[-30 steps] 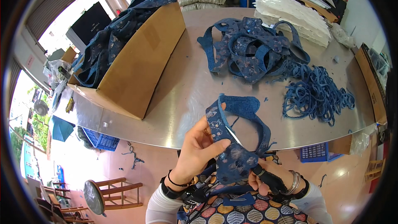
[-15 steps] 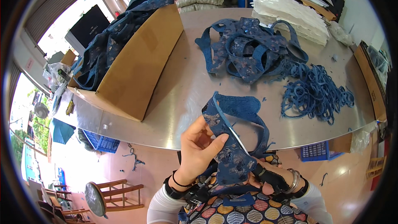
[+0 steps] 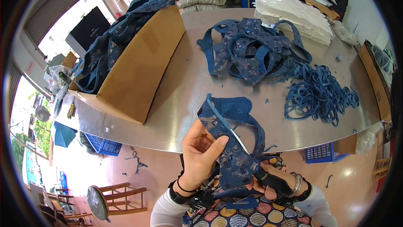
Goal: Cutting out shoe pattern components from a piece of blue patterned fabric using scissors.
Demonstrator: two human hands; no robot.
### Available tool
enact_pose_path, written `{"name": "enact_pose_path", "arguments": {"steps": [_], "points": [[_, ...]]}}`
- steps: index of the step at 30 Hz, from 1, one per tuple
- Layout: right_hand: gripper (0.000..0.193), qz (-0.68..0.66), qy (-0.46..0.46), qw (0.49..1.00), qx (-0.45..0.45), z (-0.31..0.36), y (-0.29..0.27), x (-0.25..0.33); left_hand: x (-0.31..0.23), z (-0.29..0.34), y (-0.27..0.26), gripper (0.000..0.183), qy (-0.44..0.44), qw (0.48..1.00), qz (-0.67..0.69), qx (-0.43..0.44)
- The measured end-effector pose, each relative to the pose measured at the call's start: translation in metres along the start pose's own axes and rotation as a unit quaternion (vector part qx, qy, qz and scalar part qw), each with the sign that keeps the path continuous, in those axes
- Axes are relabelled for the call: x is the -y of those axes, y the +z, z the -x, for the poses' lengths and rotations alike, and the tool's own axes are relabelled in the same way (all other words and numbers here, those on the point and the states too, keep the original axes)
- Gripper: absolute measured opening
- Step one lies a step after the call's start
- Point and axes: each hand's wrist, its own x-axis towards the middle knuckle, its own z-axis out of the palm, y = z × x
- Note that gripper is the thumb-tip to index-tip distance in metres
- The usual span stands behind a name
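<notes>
Head view: your left hand [image 3: 199, 155] pinches a flowered blue cloth [image 3: 237, 168] between thumb and fingers, right of the cardboard box [image 3: 138, 67] and nearer you; your right hand [image 3: 277, 174] curls round the black handle of the scissors [image 3: 239, 141], whose pale blade lies partway along the cloth's edge, so this cut looks unfinished; how wide the blades part, I cannot tell; cloth bands [image 3: 252, 50] lie right of the box, trimmings [image 3: 319, 94] farther right; the table [image 3: 180, 76] has open room right beside the box, its rounded near edge on the box's near side.
</notes>
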Motion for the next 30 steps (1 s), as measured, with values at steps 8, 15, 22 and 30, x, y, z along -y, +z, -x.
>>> {"name": "enact_pose_path", "arguments": {"steps": [8, 15, 22, 30], "points": [[0.032, 0.071, 0.035, 0.997, -0.019, -0.002, 0.000, 0.006, 0.002, 0.003, 0.000, 0.043, 0.007, 1.000, -0.002, 0.007], [0.032, 0.116, 0.060, 0.990, -0.057, -0.005, 0.002, 0.011, 0.001, 0.003, 0.003, 0.043, 0.009, 1.000, 0.004, -0.008], [0.066, 0.276, 0.004, 0.958, -0.082, -0.002, 0.006, 0.022, 0.000, 0.002, -0.002, 0.048, -0.003, 1.000, -0.004, 0.015], [0.066, 0.134, 0.021, 0.988, -0.069, -0.008, 0.002, 0.017, -0.002, 0.007, 0.002, 0.061, -0.062, 0.995, -0.026, 0.067]]}}
